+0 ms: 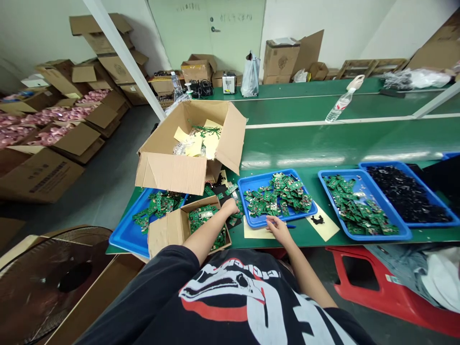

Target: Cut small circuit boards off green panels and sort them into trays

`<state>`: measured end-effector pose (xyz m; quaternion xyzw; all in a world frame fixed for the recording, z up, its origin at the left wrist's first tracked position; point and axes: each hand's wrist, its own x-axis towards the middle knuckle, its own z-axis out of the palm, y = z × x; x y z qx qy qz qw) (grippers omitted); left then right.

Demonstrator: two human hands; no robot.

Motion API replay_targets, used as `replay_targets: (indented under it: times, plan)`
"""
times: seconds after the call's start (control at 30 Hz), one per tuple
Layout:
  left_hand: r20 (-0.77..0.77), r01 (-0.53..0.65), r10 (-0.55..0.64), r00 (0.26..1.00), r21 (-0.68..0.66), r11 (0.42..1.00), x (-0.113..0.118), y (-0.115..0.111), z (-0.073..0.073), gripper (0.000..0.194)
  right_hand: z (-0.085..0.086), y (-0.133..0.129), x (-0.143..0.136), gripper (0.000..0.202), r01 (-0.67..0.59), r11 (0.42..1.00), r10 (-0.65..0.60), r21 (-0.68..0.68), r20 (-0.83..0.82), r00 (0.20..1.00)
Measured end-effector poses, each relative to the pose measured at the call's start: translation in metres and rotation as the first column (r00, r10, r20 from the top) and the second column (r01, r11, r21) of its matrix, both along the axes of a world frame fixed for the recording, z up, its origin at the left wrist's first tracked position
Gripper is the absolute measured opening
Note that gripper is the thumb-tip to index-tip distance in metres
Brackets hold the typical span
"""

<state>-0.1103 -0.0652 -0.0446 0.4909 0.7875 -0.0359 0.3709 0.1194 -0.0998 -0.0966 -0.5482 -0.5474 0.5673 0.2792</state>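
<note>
Green boards (258, 203) seemingly beside both hands (230, 207)

From the right hand (278, 230), a blue tray (256, 221) is blocking 12 o'clock at bench height, its rim standing up, while the air above its boards is staying open. A lane is running toward 2 o'clock, narrowing away; at 3 o'clock black pieces (316, 220) are lying low on yellow paper (329, 230), with a second tray (381, 236) walling the far side. From the left hand (230, 207), a small carton (166, 235) is crowding 8 o'clock, and a large carton's flaps (172, 167) are jutting out at 10.
</note>
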Motion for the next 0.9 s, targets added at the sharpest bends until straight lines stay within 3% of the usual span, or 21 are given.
replay_targets:
  times: [0.17, 0.37, 0.57, 0.7, 0.9]
  plan:
    - [-0.134, 0.021, -0.018, 0.991, 0.022, 1.0, -0.012, 0.009, 0.017, 0.034, -0.001, 0.0, 0.001, 0.039, 0.046, 0.998, -0.047, -0.034, -0.045, 0.998]
    - [-0.128, 0.113, -0.116, 0.985, -0.037, 0.993, -0.032, 0.023, 0.032, 0.031, 0.002, 0.0, -0.002, 0.039, 0.035, 0.999, -0.036, -0.01, -0.039, 0.999]
    - [-0.128, 0.141, -0.153, 0.98, -0.099, 0.985, -0.009, 0.009, 0.02, 0.031, 0.003, -0.001, -0.009, 0.039, 0.014, 1.0, -0.014, -0.004, -0.059, 0.998]
    - [-0.18, 0.082, -0.095, 0.979, -0.08, 0.993, 0.011, -0.004, 0.009, 0.034, 0.002, -0.004, -0.011, 0.041, 0.005, 1.0, -0.006, -0.021, -0.07, 0.998]
    - [-0.217, -0.042, 0.036, 0.976, -0.023, 0.999, 0.021, -0.013, 0.002, 0.038, 0.0, -0.01, -0.006, 0.044, -0.004, 0.999, 0.0, -0.042, -0.088, 0.996]
